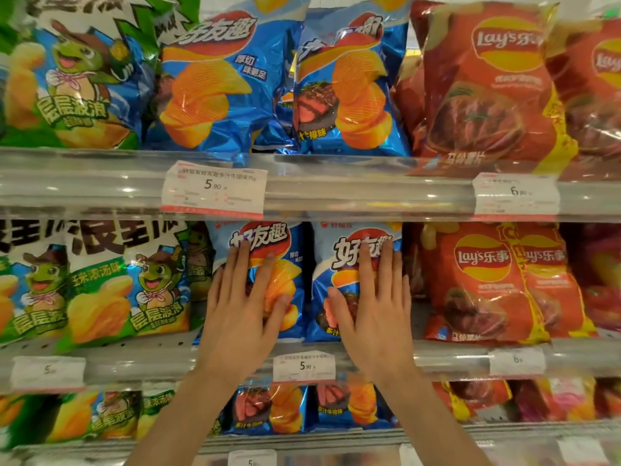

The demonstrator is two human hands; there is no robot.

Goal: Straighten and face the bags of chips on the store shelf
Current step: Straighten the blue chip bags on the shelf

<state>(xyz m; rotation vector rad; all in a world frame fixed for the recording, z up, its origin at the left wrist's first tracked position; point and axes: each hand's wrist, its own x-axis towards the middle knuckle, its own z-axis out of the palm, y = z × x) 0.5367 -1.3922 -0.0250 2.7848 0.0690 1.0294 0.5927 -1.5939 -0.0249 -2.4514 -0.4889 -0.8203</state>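
Head view: left hand (247, 309) and right hand (371, 307) flat, fingers released, pressing two middle-shelf blue chip bags (295, 284); next, square them forward.

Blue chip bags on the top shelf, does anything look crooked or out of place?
Yes. The right blue bag leans left, its front turned partly sideways, and another blue bag sits wedged behind the gap.

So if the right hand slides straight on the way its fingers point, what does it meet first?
The right hand lies flat on a blue chip bag, fingers pointing up. It would probably first meet the upper shelf's clear front rail.
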